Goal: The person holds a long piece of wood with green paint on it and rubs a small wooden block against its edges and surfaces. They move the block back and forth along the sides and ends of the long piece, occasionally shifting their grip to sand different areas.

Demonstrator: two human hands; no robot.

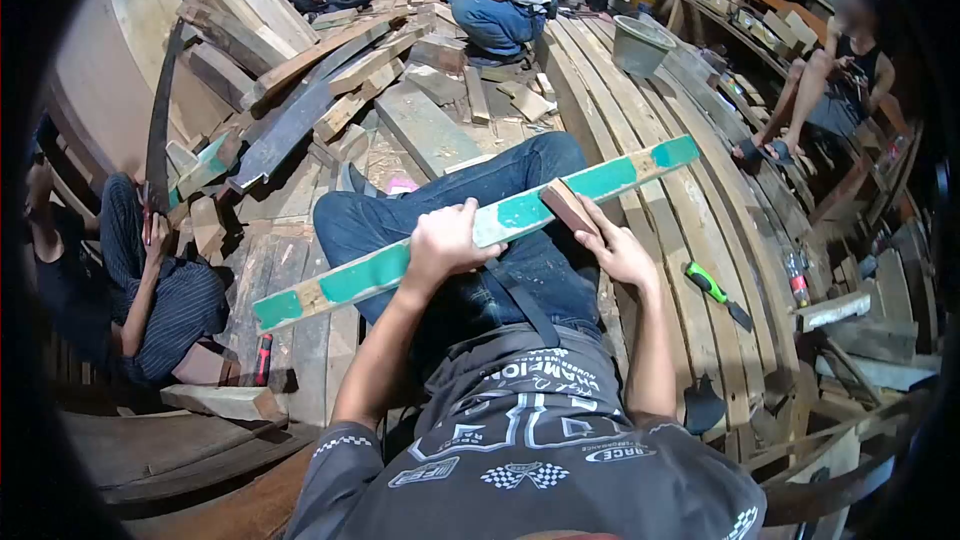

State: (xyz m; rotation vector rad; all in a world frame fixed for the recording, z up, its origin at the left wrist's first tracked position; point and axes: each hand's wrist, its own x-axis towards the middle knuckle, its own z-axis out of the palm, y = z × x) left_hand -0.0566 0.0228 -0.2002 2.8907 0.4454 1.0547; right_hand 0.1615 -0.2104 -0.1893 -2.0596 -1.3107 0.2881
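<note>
Nearest: grey printed shirt (530, 420), then crossed legs in jeans (540, 290). Wooden strip (365, 275), patched with green, lies aslant over the lap, its far end rising to the right. Left hand (447, 240): grip closed round the strip near mid-length, knuckles up; undersides of the fingers hidden. Right hand (618, 252): grip pinching one end of a small brown block (570, 208), fingers drawn in close on it; block set crosswise on the strip, right of the left hand.

Right of the lap, green-handled scraper (706, 283) on long planks (690, 230). Left, red-and-black tool (263, 360) on floorboards, near a seated person in striped trousers (180, 310) whose hand holds an upright saw (160, 130). Farther out, loose timber (425, 130) in a heap, a grey bucket (641, 46) on the planks, more people seated beyond.
</note>
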